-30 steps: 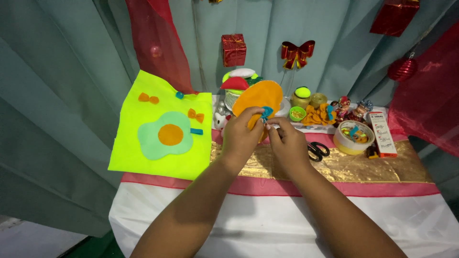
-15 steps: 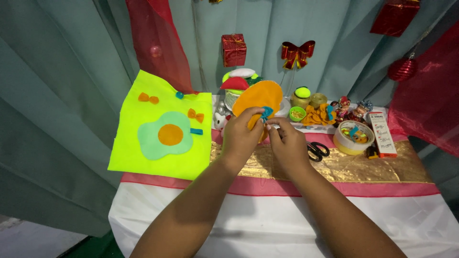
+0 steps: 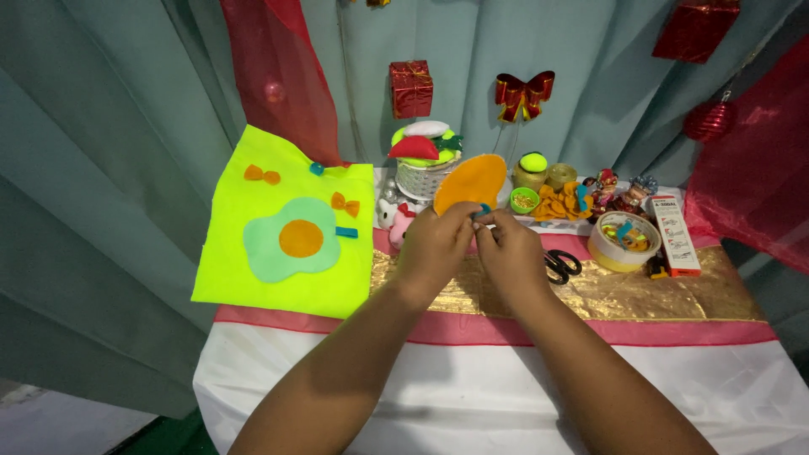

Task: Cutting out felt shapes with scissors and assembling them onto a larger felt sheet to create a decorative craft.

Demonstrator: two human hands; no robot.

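Both hands meet over the middle of the bench (image 3: 590, 295), which is draped in gold foil with a red band and a white skirt. The left hand (image 3: 434, 248) and the right hand (image 3: 510, 253) sit knuckle to knuckle, and each has its fingertips pinched on a small blue felt piece (image 3: 481, 211) held right against the near edge of an orange oval felt cut-out (image 3: 470, 182). So both grips are closed, fine pinches on that blue scrap; the oval stands up just behind the fingers, and I cannot tell which hand carries its weight.

How far along? Judging from the left side, one piece looks finished: a neon yellow felt sheet (image 3: 286, 227) leans against the curtain with a pale green blob and orange centre (image 3: 291, 240), small orange bows and a blue strip already on it. The orange oval, by contrast, looks bare apart from this one blue bit at its rim, and whether that bit is fixed I cannot tell. So the decorating of the oval seems barely begun.

To the right, black-handled scissors (image 3: 560, 265) lie near the right hand, a round white tub of small bits (image 3: 622, 243) sits further right, and a heap of orange felt bows (image 3: 560, 202) waits at the far side.
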